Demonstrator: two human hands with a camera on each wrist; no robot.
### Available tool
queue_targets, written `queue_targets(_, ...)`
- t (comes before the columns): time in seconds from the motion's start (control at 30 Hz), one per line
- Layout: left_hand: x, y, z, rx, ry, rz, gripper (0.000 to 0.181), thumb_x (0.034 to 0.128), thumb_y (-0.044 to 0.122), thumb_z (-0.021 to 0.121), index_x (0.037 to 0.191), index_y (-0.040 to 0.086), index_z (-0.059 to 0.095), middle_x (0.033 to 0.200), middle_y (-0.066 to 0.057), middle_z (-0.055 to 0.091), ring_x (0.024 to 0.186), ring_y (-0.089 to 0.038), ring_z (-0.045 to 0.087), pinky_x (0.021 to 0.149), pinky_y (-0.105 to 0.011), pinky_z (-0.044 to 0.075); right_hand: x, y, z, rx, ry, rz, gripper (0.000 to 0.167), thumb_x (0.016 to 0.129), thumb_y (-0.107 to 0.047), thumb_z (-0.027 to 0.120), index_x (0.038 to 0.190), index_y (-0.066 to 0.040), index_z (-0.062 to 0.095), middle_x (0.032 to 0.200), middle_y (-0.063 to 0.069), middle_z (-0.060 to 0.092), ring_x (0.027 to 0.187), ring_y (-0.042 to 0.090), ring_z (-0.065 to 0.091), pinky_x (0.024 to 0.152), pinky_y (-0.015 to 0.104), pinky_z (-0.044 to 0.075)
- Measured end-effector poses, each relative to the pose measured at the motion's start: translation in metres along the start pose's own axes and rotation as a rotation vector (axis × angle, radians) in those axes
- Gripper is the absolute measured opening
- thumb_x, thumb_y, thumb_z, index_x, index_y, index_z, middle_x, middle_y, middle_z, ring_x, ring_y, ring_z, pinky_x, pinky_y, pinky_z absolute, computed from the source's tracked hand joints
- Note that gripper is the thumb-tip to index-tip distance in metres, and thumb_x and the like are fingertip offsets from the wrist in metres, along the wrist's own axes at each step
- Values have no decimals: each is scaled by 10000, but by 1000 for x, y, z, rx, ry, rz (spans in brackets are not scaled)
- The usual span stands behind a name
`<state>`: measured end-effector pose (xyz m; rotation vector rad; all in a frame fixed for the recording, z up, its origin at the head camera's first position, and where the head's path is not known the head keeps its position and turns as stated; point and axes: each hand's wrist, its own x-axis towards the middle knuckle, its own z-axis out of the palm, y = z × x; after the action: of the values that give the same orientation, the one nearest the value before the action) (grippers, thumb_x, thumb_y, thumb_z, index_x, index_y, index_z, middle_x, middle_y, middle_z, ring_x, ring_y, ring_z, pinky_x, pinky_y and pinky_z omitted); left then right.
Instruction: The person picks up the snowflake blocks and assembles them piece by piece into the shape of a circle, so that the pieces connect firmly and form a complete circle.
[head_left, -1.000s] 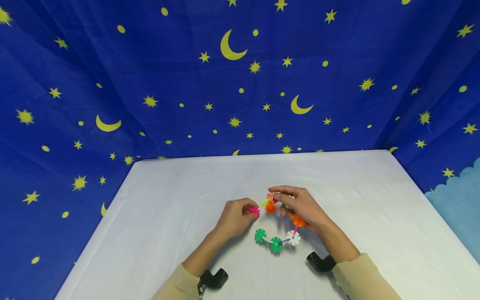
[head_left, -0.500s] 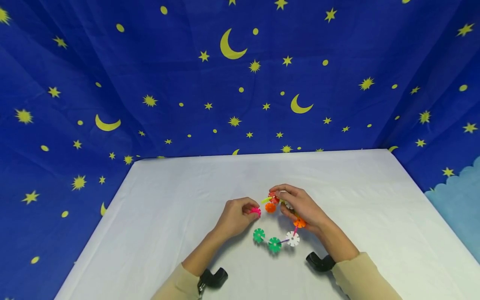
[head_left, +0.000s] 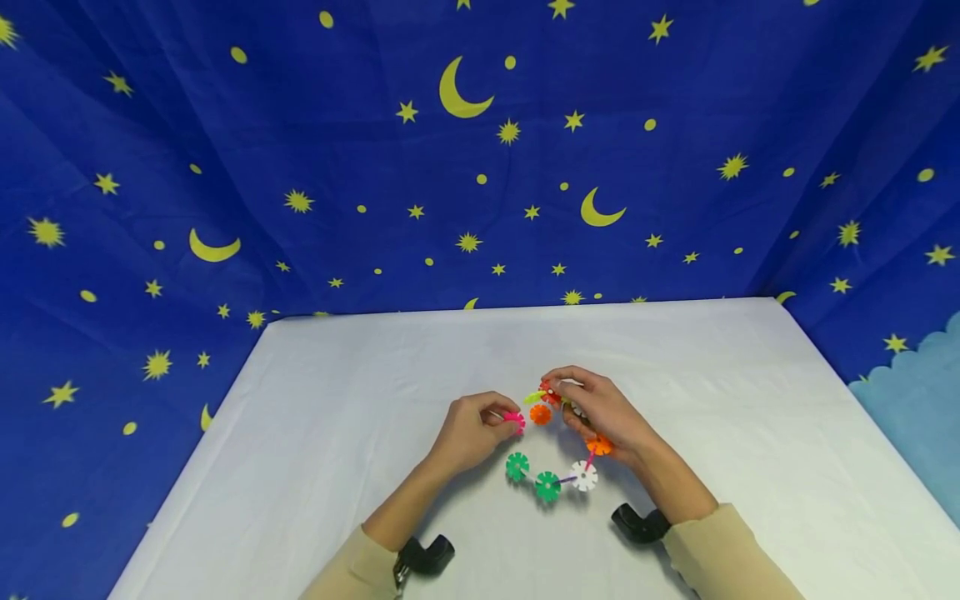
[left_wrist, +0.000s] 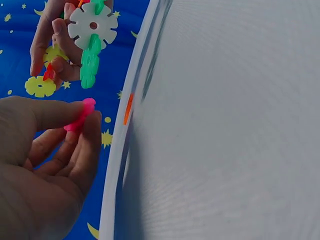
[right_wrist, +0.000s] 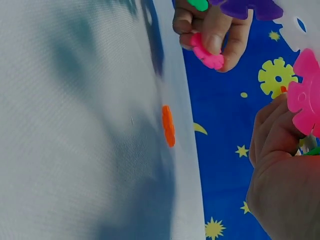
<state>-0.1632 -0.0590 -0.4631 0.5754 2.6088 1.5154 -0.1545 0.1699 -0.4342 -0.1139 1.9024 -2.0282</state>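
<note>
Between thumb and fingertips, my left hand [head_left: 467,429] pinches a pink notched snowflake disc [left_wrist: 80,114]. My right hand [head_left: 606,410] grips a chain of interlocked discs near one end, where a red disc [head_left: 551,393] and a yellow disc [left_wrist: 40,86] stick out towards the left hand. From under the right hand the chain curves down and left through an orange disc [head_left: 598,446], a white disc [head_left: 583,476] and a green disc [head_left: 548,486] to another green disc [head_left: 517,467]. The pink disc and the yellow one are apart. Fingers hide part of the chain.
A loose orange disc [right_wrist: 168,126] lies flat on the white table [head_left: 360,375] between the hands. Black curved wrist mounts [head_left: 641,524] stick out below both forearms. A blue curtain [head_left: 375,150] with stars and moons closes off the back and sides.
My right hand has risen slightly, turning the yellow end of the chain. The pink disc in my left hand has moved a little to the right. The green end has shifted slightly left.
</note>
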Motion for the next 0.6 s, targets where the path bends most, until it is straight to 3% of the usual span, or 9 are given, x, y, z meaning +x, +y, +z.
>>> queue_targets(0.23, 0, 4, -2, -103, -20, -44, 135, 826, 134, 766, 952, 150, 722, 829, 65, 695, 686, -103, 661, 555, -305, 538, 0, -1, 0, 33, 14, -10, 392, 955, -362, 594, 1257, -113, 570, 633, 76, 477, 402, 150, 312, 373, 231, 303)
queue_targets(0.43, 0, 4, -2, -114, -20, -66, 136, 828, 149, 766, 957, 149, 720, 840, 71, 691, 689, -109, 662, 561, -306, 536, 0, -1, 0, 57, 10, 1, 432, 953, -373, 593, 1271, -82, 559, 711, 81, 496, 433, 140, 354, 381, 221, 314)
queue_targets(0.6, 0, 6, -2, -204, -21, -90, 140, 829, 138, 761, 959, 116, 713, 812, 21, 701, 685, -155, 678, 587, -361, 542, -1, -1, 0, 49, 9, -2, 451, 954, -384, 588, 1288, -83, 550, 684, 77, 497, 439, 141, 366, 378, 223, 325)
